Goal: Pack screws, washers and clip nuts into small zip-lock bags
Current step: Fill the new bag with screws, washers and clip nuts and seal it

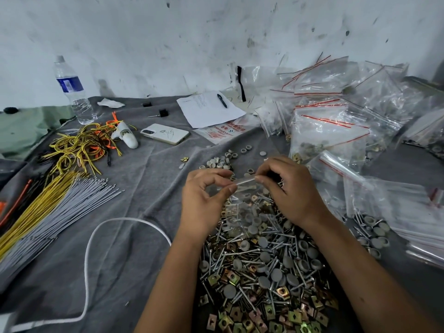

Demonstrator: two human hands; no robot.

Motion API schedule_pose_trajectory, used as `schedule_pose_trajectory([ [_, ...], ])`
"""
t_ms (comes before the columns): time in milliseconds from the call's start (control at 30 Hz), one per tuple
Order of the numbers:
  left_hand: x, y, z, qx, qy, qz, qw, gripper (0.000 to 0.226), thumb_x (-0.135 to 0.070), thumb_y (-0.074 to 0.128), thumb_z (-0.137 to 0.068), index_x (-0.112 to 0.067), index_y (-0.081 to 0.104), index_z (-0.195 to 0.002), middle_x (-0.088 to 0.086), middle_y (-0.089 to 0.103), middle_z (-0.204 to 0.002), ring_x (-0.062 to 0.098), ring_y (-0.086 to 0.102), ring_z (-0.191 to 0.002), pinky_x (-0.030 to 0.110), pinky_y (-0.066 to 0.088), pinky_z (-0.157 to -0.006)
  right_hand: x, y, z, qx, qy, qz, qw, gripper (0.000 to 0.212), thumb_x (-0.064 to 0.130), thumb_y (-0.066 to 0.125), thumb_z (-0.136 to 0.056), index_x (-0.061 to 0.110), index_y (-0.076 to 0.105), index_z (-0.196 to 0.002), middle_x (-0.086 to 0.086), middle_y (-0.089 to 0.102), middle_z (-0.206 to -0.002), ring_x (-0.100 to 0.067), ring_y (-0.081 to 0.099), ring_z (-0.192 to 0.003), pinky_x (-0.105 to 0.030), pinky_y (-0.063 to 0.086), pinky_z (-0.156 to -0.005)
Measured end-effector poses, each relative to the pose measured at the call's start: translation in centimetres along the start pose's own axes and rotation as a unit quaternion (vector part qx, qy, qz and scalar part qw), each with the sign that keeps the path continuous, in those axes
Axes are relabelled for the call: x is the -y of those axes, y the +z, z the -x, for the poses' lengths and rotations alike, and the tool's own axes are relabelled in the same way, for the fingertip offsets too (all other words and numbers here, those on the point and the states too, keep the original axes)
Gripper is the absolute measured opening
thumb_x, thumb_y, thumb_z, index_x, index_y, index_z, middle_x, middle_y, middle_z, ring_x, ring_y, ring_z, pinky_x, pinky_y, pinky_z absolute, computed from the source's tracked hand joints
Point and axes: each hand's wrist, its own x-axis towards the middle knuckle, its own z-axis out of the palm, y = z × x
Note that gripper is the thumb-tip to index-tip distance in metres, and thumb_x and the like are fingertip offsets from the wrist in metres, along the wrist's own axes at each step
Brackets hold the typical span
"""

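Both hands are meeting above the far end of the hardware heap, holding one small zip-lock bag [247, 207] between them. The left hand [204, 200] is pinching the bag's top strip at its left end, thumb and forefinger curled onto it; the right hand [290, 188] is pinching the same strip at its right end, fingers curled over. The bag is hanging down from the strip between the two wrists, already holding screws, grey washers and clip nuts, its bottom just over the pile.

The pile of screws, washers and clip nuts [264, 272] is lying directly under and between the forearms, spreading toward the near edge of the view. A looser scatter of grey washers [221, 162] is sitting just beyond the fingertips.

To the right, filled bags with red seal lines [331, 121] are crowding in close, leaning against each other up to the wall [168, 32]; a flat stack of bags [396, 212] is lying just beside the right forearm. To the left, the grey cloth [149, 188] is showing bare up to a white cord [101, 236], with grey and yellow ties [48, 212] farther out. Beyond the hands are lying a white phone [164, 133], a paper sheet with a pen [209, 109], and a water bottle [72, 90] near the wall.
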Motion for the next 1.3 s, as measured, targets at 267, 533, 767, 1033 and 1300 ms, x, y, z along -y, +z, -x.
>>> schedule_pose_trajectory([
  [267, 0.2, -0.5, 0.2, -0.002, -0.1, 0.123, 0.987, 0.011, -0.007, 0.08, -0.086, -0.014, 0.077, -0.079, -0.007, 0.079, -0.102, 0.012, 0.075, -0.096, 0.038, 0.06, -0.089, -0.2, 0.0, 0.0, -0.017, 0.023, -0.029, 0.999, 0.002, 0.003, 0.073, -0.091, 0.004, 0.07, -0.091, 0.0, 0.065, -0.085, -0.007, 0.06, -0.08, -0.013, 0.044, -0.072],
  [533, 0.3, 0.3, 0.4, 0.045, -0.034, 0.12, 0.991, 0.006, 0.004, 0.082, -0.08, 0.004, 0.076, -0.079, 0.009, 0.078, -0.104, 0.027, 0.074, -0.098, 0.041, 0.059, -0.083, -0.5, 0.3, 0.0, 0.02, -0.019, 0.022, 0.999, 0.016, 0.024, 0.08, -0.086, 0.015, 0.076, -0.099, 0.006, 0.068, -0.098, -0.016, 0.053, -0.101, -0.032, 0.041, -0.086],
  [767, 0.1, 0.1, 0.5, 0.054, -0.023, 0.099, 0.993, 0.006, -0.005, 0.083, -0.084, -0.004, 0.079, -0.089, 0.002, 0.078, -0.1, 0.016, 0.074, -0.094, 0.035, 0.06, -0.084, -0.4, 0.1, 0.0, 0.027, -0.026, -0.005, 0.999, 0.01, 0.019, 0.082, -0.083, 0.013, 0.078, -0.09, 0.006, 0.068, -0.088, -0.017, 0.053, -0.093, -0.035, 0.043, -0.08],
  [1033, -0.3, 0.0, 0.4, 0.054, 0.001, 0.05, 0.997, 0.006, -0.005, 0.082, -0.084, -0.008, 0.076, -0.082, -0.001, 0.076, -0.102, 0.025, 0.066, -0.106, 0.055, 0.051, -0.096, 0.1, 0.5, 0.1, 0.046, -0.022, 0.01, 0.999, 0.012, 0.024, 0.079, -0.088, 0.013, 0.074, -0.088, 0.007, 0.067, -0.088, -0.019, 0.053, -0.095, -0.047, 0.044, -0.087],
  [1300, -0.2, 0.6, 0.6, 0.087, 0.009, 0.028, 0.996, 0.004, -0.011, 0.078, -0.089, -0.012, 0.074, -0.089, -0.001, 0.072, -0.106, 0.026, 0.065, -0.106, 0.058, 0.051, -0.094, 0.1, 0.4, 0.1, 0.041, -0.042, 0.02, 0.998, 0.011, 0.021, 0.078, -0.088, 0.011, 0.075, -0.089, 0.005, 0.069, -0.09, -0.022, 0.056, -0.095, -0.053, 0.044, -0.087],
])
